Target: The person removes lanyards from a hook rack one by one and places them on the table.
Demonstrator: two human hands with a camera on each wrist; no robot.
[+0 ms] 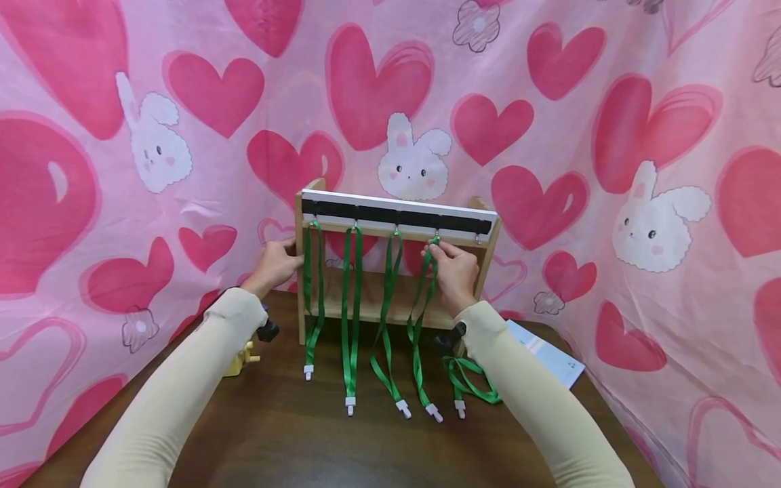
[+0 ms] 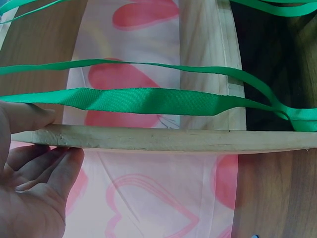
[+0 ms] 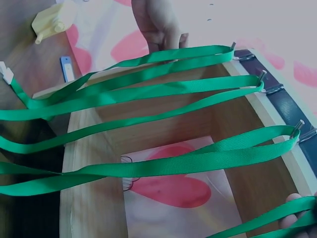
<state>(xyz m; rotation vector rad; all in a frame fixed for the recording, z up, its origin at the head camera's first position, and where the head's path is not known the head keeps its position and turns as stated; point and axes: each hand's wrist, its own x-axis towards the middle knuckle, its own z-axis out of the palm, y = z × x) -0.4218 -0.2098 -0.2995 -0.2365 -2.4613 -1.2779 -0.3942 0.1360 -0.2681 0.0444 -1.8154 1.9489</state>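
A small wooden rack (image 1: 372,308) stands on the table, with a black strip (image 1: 378,212) and metal hooks along its white top board. My left hand (image 1: 276,264) holds the rack's left side panel (image 2: 163,140), thumb on one face and fingers on the other. Three green lanyards (image 1: 350,305) hang from the left hooks, white clips downward. With thumb and fingertips, my right hand (image 1: 456,270) pinches the top of another green lanyard (image 1: 417,335) right at the fourth hook. In the right wrist view, only some right fingers (image 3: 290,210) show at the lower right corner.
Another green lanyard (image 1: 472,385) lies coiled on the table (image 1: 274,434) beside my right forearm. A white and light blue flat packet (image 1: 546,352) is at the right. A yellow object (image 1: 239,360) sits partly behind my left forearm. Heart-print cloth (image 1: 390,88) surrounds the table.
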